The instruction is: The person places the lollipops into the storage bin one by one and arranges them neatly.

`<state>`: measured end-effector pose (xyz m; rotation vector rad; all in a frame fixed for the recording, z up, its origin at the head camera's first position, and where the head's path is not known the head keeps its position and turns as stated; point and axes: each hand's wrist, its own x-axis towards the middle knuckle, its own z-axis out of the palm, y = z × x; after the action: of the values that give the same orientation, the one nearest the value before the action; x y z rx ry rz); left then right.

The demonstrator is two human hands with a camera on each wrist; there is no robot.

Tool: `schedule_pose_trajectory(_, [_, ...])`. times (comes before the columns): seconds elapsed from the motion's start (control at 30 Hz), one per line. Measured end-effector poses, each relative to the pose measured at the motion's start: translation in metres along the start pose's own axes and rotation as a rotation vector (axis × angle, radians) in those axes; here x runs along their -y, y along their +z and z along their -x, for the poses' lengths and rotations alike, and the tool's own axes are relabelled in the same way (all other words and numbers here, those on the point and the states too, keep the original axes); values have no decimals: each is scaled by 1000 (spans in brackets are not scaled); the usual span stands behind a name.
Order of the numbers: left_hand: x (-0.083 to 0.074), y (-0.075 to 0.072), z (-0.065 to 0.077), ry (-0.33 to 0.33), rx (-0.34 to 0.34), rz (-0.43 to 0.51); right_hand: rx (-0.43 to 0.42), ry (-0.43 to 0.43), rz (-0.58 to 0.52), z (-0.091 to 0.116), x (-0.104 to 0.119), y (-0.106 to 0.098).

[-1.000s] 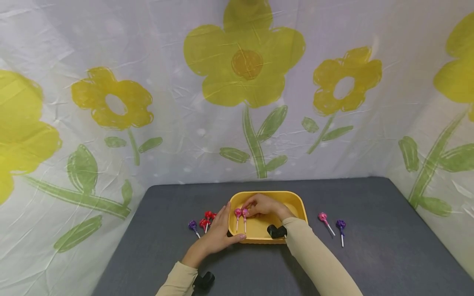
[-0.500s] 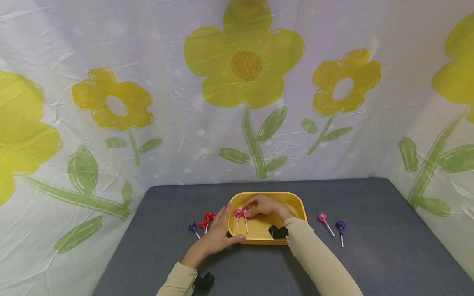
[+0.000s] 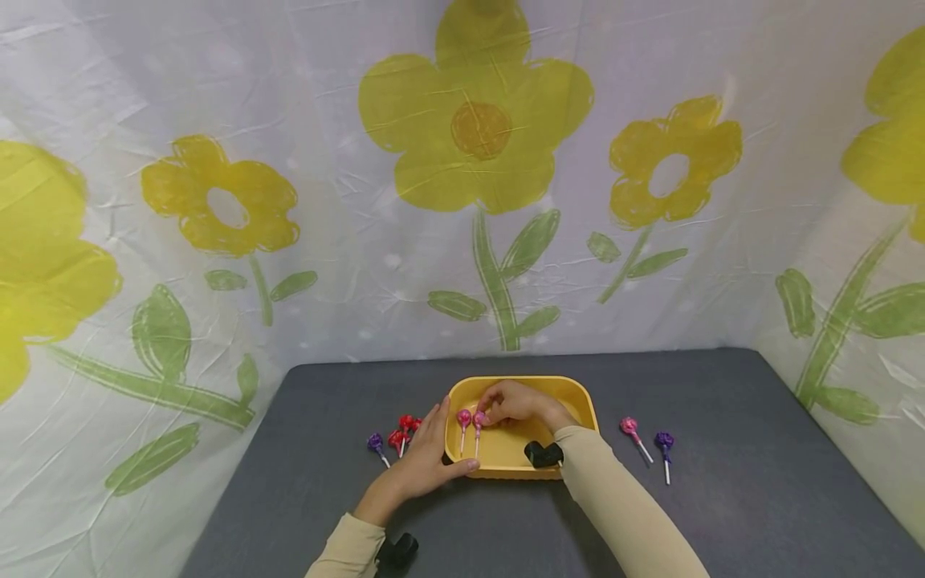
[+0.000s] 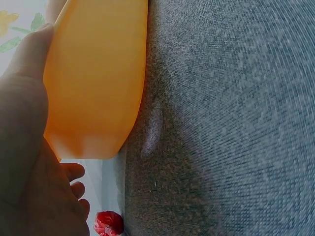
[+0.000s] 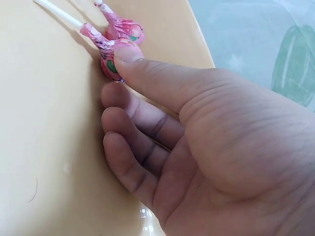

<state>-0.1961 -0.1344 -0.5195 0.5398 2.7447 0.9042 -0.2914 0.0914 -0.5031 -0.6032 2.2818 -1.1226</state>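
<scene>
Two pink-wrapped lollipops lie side by side in the left part of a yellow tray [image 3: 581,401], sticks toward the near side. My right hand [image 3: 515,403] reaches into the tray and pinches the head of the right-hand lollipop [image 3: 479,419]. In the right wrist view the thumb presses on that lollipop's wrapper [image 5: 109,61], the other fingers bent beneath. Just beside it is the second lollipop [image 3: 464,417]. Along the tray's left corner rests my left hand [image 3: 425,451], fingers straight against the left side and thumb stretched along the near wall [image 4: 98,73].
Left of the tray lie several red lollipops [image 3: 397,438], partly hidden by the left hand, and a purple lollipop [image 3: 376,442]. Another pink lollipop [image 3: 630,426] and a purple one [image 3: 665,440] lie to the right on the dark grey table [image 3: 759,482]. A flowered cloth [image 3: 347,241] hangs behind.
The stick of the pinched lollipop has shifted slightly within the tray. Both hands have stayed nearly where they were.
</scene>
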Motion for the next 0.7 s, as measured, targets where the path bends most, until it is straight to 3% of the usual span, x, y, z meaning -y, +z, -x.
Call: schedule_pose_trajectory(0.7, [-2,-1,0,-2,0,-6,10,16,-6,3,5,-1])
